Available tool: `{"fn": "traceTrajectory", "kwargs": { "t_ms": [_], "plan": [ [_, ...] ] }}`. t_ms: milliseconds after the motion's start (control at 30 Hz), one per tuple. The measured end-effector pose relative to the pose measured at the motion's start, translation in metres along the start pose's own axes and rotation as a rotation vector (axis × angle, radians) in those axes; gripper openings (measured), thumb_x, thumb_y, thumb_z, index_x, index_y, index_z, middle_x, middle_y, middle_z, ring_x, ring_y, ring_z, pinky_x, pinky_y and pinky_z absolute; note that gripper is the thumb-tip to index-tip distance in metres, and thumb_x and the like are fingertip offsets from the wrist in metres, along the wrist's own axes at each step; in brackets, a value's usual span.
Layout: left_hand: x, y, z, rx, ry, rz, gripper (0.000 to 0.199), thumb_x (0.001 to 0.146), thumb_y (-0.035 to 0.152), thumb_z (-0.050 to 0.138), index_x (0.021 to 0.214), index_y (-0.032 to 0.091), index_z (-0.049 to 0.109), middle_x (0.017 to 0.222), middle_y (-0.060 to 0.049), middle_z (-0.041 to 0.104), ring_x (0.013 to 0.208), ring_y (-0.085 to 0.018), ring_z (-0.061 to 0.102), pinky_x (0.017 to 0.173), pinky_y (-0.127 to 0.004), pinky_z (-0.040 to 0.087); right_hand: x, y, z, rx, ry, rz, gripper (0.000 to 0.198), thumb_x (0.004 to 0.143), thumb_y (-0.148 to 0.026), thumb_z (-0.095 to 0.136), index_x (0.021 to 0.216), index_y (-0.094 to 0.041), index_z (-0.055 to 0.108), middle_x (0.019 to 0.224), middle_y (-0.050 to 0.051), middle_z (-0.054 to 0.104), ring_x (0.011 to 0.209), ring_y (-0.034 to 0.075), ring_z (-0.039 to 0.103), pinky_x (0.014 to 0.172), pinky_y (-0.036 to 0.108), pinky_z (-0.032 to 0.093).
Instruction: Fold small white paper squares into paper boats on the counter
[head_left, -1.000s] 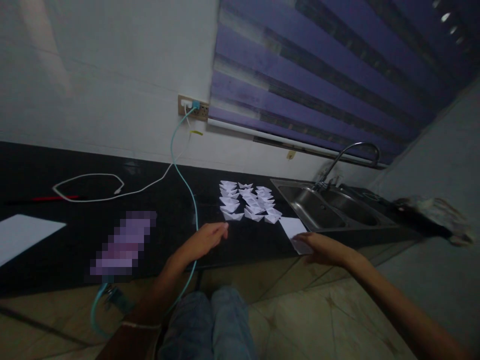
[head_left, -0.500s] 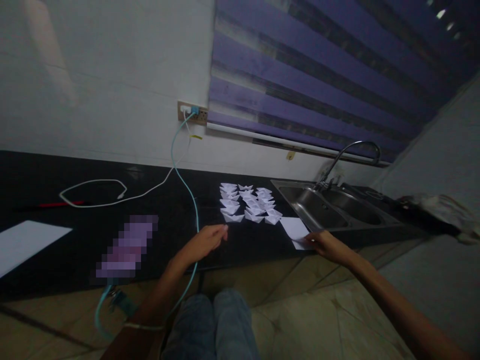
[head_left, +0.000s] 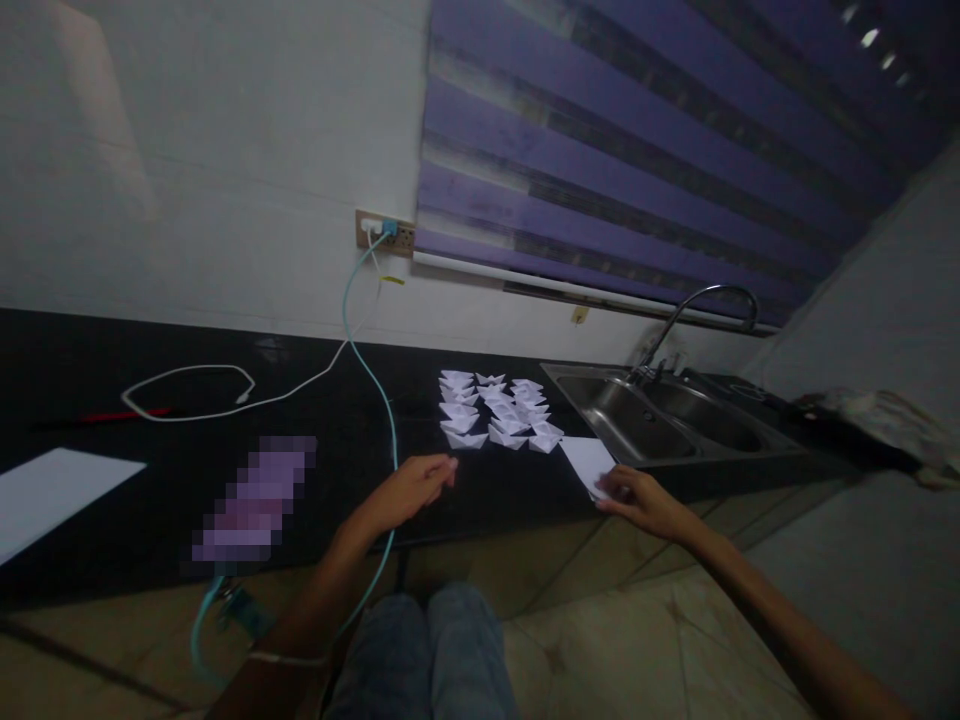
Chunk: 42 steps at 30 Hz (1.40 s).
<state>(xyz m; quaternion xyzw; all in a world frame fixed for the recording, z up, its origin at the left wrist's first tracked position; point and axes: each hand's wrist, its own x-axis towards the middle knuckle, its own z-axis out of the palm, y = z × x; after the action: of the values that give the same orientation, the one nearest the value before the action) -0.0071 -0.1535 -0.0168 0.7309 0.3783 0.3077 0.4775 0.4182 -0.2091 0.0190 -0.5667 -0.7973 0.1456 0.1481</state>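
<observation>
Folded white paper boats (head_left: 502, 408) stand in rows on the black counter, several of them. Just below the left row hovers my left hand (head_left: 409, 490), its fingers curled together with nothing visible in them. White paper sheets (head_left: 586, 462) lie right of the boats, against the sink's edge. The fingers and thumb of my right hand (head_left: 645, 500) close on the near corner of this paper; the fingertips are slightly blurred.
A double sink (head_left: 637, 415) with a curved faucet (head_left: 712, 290) is at the right. More white paper (head_left: 64, 490), a pixelated purple item (head_left: 255, 500) and a white cable (head_left: 187, 415) lie at the left. A teal cable (head_left: 391, 430) runs from the wall socket over the counter edge.
My right hand has shifted slightly left and down along the paper's near edge, and the raised corner sits differently. My left hand has barely moved; the boats stay in place.
</observation>
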Motion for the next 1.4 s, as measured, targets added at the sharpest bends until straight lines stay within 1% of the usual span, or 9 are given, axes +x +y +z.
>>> {"fn": "traceTrajectory", "kwargs": {
  "t_ms": [133,233,333,533,633,900,1100,1233,1400],
  "plan": [
    [0.001,-0.002,0.001,-0.024,-0.010,-0.002,0.052,0.091,0.064,0.038,0.079,0.017,0.055,0.056,0.006,0.040,0.051,-0.010,0.038,0.048,-0.022,0.027,0.010,0.006,0.002,0.012,-0.019,0.059,0.042,0.085,-0.055,0.060,0.092,-0.014,0.058,0.083,0.005,0.059,0.072,0.017,0.054,0.065,0.030,0.045],
    [0.002,-0.005,0.001,-0.025,-0.004,0.012,0.051,0.091,0.064,0.039,0.078,0.017,0.054,0.057,0.006,0.040,0.051,-0.010,0.037,0.048,-0.022,0.027,0.020,0.014,0.000,0.007,-0.094,0.122,0.043,0.078,-0.054,0.067,0.087,-0.015,0.052,0.077,0.002,0.054,0.067,0.015,0.049,0.060,0.028,0.041],
    [0.002,-0.005,0.001,-0.008,-0.001,0.004,0.052,0.091,0.064,0.038,0.078,0.017,0.055,0.055,0.006,0.041,0.050,-0.010,0.038,0.048,-0.022,0.026,0.026,0.019,-0.006,0.036,-0.169,0.134,0.038,0.079,-0.050,0.065,0.087,-0.015,0.051,0.076,0.001,0.053,0.066,0.014,0.048,0.060,0.027,0.040],
    [0.002,-0.004,0.001,-0.015,0.006,0.001,0.052,0.091,0.065,0.038,0.078,0.017,0.055,0.055,0.006,0.042,0.049,-0.011,0.038,0.048,-0.022,0.027,0.027,0.004,-0.009,-0.129,-0.200,0.033,0.018,0.086,-0.030,0.052,0.083,-0.014,0.058,0.076,0.006,0.060,0.067,0.016,0.053,0.064,0.029,0.041],
    [0.002,-0.004,0.001,-0.017,0.014,0.012,0.051,0.090,0.064,0.040,0.077,0.017,0.055,0.057,0.005,0.043,0.050,-0.011,0.038,0.049,-0.022,0.028,0.024,-0.011,-0.004,-0.249,-0.163,-0.015,0.020,0.088,-0.024,0.047,0.079,-0.013,0.062,0.080,0.010,0.065,0.071,0.018,0.056,0.069,0.031,0.042],
    [0.001,-0.005,0.001,-0.012,0.007,-0.005,0.052,0.090,0.065,0.040,0.078,0.017,0.056,0.057,0.005,0.043,0.051,-0.011,0.039,0.049,-0.022,0.028,0.022,-0.011,-0.008,-0.380,-0.113,0.105,0.021,0.085,-0.021,0.050,0.074,-0.012,0.065,0.074,0.014,0.068,0.066,0.020,0.057,0.061,0.030,0.037],
    [0.003,-0.007,0.001,-0.031,-0.070,0.000,0.053,0.090,0.066,0.040,0.081,0.017,0.057,0.054,0.006,0.044,0.047,-0.010,0.039,0.047,-0.022,0.028,0.026,0.001,-0.006,-0.045,-0.161,0.110,0.032,0.080,-0.042,0.060,0.063,-0.015,0.060,0.061,0.005,0.061,0.057,0.015,0.050,0.057,0.028,0.036],
    [0.002,-0.005,-0.001,-0.061,-0.130,0.026,0.052,0.091,0.064,0.040,0.085,0.016,0.059,0.053,0.006,0.045,0.047,-0.010,0.040,0.049,-0.022,0.031,0.028,0.015,-0.002,0.245,-0.205,0.239,0.042,0.071,-0.053,0.068,0.059,-0.015,0.055,0.053,0.000,0.054,0.051,0.011,0.044,0.051,0.025,0.032],
    [0.003,-0.007,-0.005,-0.132,-0.193,0.096,0.048,0.092,0.059,0.045,0.093,0.014,0.063,0.057,0.005,0.049,0.051,-0.010,0.044,0.053,-0.022,0.034,0.031,0.025,-0.002,0.340,-0.209,0.293,0.050,0.062,-0.060,0.074,0.055,-0.016,0.051,0.049,-0.003,0.049,0.048,0.008,0.039,0.048,0.023,0.027]
  ]
}}
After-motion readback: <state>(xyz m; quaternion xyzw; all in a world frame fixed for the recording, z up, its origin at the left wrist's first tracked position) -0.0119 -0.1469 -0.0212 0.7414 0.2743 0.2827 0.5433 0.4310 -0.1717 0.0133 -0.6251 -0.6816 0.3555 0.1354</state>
